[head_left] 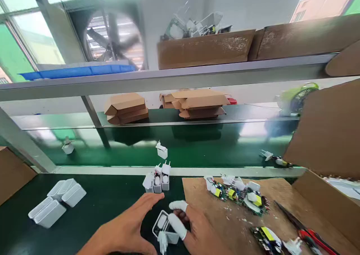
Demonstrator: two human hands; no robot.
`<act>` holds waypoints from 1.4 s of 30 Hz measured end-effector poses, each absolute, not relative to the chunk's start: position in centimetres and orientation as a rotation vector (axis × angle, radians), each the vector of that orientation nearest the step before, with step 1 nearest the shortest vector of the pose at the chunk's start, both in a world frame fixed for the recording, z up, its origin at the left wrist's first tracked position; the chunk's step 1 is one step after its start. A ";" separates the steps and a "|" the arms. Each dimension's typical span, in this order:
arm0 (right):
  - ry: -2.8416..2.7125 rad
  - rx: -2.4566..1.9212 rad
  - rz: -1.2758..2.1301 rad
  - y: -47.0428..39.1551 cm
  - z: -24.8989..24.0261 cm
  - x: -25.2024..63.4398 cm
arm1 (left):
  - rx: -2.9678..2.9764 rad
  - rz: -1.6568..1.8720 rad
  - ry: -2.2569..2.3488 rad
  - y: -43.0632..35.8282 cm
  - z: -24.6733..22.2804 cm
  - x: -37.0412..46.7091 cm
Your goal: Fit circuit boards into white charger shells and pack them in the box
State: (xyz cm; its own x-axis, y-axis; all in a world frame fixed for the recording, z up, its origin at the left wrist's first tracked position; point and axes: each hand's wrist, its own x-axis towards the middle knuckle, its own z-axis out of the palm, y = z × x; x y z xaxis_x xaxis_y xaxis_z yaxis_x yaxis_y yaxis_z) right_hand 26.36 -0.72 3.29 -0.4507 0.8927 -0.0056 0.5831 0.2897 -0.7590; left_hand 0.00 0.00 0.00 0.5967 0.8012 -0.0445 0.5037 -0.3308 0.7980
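My right hand (pixel 194 228), with white coverings on two fingers, grips a white plastic adapter housing (pixel 172 237). The housing's near end shows a white plug piece, and its open top shows a dark part inside. My left hand (pixel 126 225) is just left of it, thumb and fingers apart in a curve, holding nothing. Beyond the hands, several white housings with parts in them (pixel 156 182) stand in a row. On the brown cardboard sheet (pixel 225 217) to the right lie several green circuit boards with white plug parts and yellow-wrapped components (pixel 239 193).
Several closed white housings (pixel 57 200) lie at left. Red-handled cutters (pixel 309 234) and another circuit board (pixel 267 240) lie at right, near an open carton (pixel 323 127). Behind runs a green conveyor belt (pixel 208 150) with single adapter parts. A shelf beam (pixel 180 77) crosses above.
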 end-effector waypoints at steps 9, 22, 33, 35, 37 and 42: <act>-2.396 -1.209 0.777 -1.8 -0.1 24.8 | 2.159 0.908 1.121 -1.6 -4.3 1.8; -2.249 -1.002 0.658 -0.7 -1.7 24.1 | 2.141 0.721 1.177 -2.2 -2.4 -1.2; -2.034 -0.709 0.454 -0.7 -0.7 23.9 | 1.869 0.949 1.102 -1.7 -2.7 -1.4; -2.035 -0.652 0.407 -0.8 -1.1 23.5 | 1.916 1.000 1.064 -1.7 -2.9 -1.2; -2.046 -0.608 0.379 -0.9 -1.3 23.2 | 1.952 1.010 1.049 -1.8 -3.0 -1.1; -2.149 -0.627 0.362 -0.9 -1.3 23.1 | 1.992 0.999 1.015 -1.8 -3.1 -1.2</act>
State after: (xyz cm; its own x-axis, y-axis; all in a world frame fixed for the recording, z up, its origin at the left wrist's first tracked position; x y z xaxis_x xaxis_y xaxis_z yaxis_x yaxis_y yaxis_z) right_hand 23.13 -0.91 -1.25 -0.5165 0.5529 0.6538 0.3081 0.8324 -0.4606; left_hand -1.23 -1.83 -3.05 0.4019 0.8572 0.3222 0.3358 -0.4653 0.8190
